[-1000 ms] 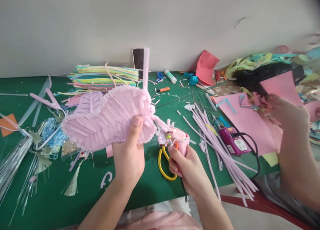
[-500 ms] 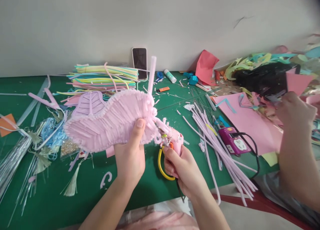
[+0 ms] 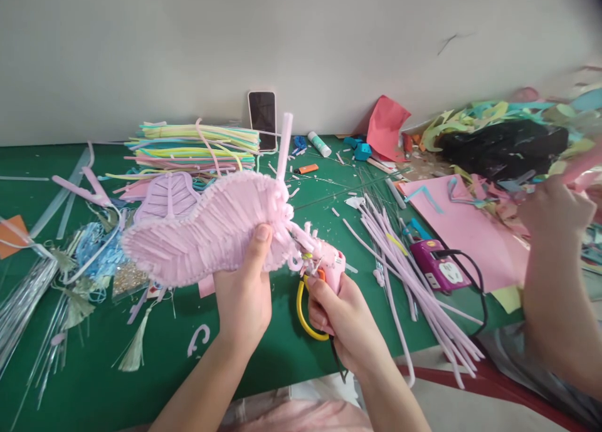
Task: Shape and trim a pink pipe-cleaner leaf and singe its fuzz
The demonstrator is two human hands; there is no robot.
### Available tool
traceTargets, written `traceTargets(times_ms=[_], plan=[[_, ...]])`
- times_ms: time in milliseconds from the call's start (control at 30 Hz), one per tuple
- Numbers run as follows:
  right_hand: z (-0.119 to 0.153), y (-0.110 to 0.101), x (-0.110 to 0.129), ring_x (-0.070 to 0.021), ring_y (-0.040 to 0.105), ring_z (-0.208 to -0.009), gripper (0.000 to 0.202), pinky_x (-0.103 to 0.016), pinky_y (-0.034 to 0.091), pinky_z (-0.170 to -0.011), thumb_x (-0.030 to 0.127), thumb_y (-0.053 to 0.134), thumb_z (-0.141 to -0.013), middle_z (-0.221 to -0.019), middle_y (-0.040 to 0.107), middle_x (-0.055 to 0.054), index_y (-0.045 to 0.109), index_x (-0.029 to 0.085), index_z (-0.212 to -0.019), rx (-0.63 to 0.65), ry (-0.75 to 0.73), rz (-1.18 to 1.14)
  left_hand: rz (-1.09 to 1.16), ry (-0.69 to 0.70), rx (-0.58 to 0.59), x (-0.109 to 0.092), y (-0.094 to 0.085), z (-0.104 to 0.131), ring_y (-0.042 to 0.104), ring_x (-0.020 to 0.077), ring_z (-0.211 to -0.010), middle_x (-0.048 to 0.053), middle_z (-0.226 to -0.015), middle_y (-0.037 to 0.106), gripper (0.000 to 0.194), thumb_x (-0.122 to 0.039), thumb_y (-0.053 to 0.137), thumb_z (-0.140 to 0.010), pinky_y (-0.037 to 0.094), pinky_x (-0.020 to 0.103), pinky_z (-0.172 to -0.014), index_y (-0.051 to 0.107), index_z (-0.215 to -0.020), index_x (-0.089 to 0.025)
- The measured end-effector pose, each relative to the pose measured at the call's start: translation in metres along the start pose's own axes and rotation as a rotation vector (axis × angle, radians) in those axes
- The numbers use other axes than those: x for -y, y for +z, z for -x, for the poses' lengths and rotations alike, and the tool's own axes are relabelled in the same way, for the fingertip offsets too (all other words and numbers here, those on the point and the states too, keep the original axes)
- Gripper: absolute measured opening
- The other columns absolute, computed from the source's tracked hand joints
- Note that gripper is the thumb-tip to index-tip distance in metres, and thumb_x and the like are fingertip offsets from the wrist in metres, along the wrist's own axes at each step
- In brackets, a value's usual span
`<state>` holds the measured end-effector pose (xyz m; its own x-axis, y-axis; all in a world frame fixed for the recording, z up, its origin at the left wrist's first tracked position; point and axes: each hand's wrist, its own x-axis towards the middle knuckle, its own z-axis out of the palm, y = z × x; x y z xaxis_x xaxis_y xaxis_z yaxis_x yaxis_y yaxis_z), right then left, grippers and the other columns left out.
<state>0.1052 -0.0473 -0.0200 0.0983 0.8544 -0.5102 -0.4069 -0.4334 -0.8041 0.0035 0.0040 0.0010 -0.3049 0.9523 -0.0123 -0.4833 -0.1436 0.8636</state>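
The pink straw wing (image 3: 207, 228) is being held above the green counter (image 3: 94, 369), the left hand (image 3: 244, 294) clamped on its lower edge. At its four o'clock, the right hand (image 3: 343, 319) is gripping a pink glue gun (image 3: 327, 263), nozzle touching the wing. At twelve o'clock, a phone (image 3: 262, 120) is leaning against the wall. At three o'clock, another person's hand (image 3: 555, 209) is working among paper scraps.

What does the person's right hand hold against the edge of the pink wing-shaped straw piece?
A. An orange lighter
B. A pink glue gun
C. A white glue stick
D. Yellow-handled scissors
B: the right hand grips a pink glue gun, its tip at the wing-shaped straw piece held up by the left hand.
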Motion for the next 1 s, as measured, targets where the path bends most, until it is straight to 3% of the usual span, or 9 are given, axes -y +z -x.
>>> traceTargets(times_ms=[300,567,1000], plan=[[-0.003,-0.001,-0.0012,-0.0012,0.029,-0.037,0.028,-0.015,0.015,-0.037,0.033,0.066,-0.078,-0.049,0.034,0.013,0.041,0.022,-0.075,-0.015,-0.013,0.01,0.022,0.014,-0.02,0.0015,0.0,-0.0018,0.054,0.023,-0.133,0.003,-0.127,0.07,0.044,-0.027,0.079,-0.079,0.037,0.033,-0.116,0.068,-0.122,-0.026],[-0.0025,-0.0013,-0.001,-0.001,0.029,-0.037,0.026,-0.015,0.016,-0.036,0.033,0.065,-0.079,-0.051,0.036,0.013,0.043,0.021,-0.078,0.0,-0.02,0.004,0.033,0.022,-0.006,0.0024,-0.0017,-0.002,0.061,0.0197,-0.124,0.002,-0.116,0.075,0.031,-0.024,0.079,-0.08,0.045,0.027,-0.109,0.073,-0.11,-0.024],[-0.0022,-0.0027,-0.0018,-0.001,0.029,-0.036,0.028,-0.015,0.015,-0.036,0.035,0.066,-0.08,-0.048,0.034,0.013,0.042,0.021,-0.074,0.003,-0.016,0.012,0.025,0.019,-0.006,0.0035,-0.0001,-0.0027,0.06,0.0213,-0.126,0.003,-0.12,0.074,0.039,-0.026,0.079,-0.079,0.042,0.031,-0.113,0.07,-0.117,-0.026]])
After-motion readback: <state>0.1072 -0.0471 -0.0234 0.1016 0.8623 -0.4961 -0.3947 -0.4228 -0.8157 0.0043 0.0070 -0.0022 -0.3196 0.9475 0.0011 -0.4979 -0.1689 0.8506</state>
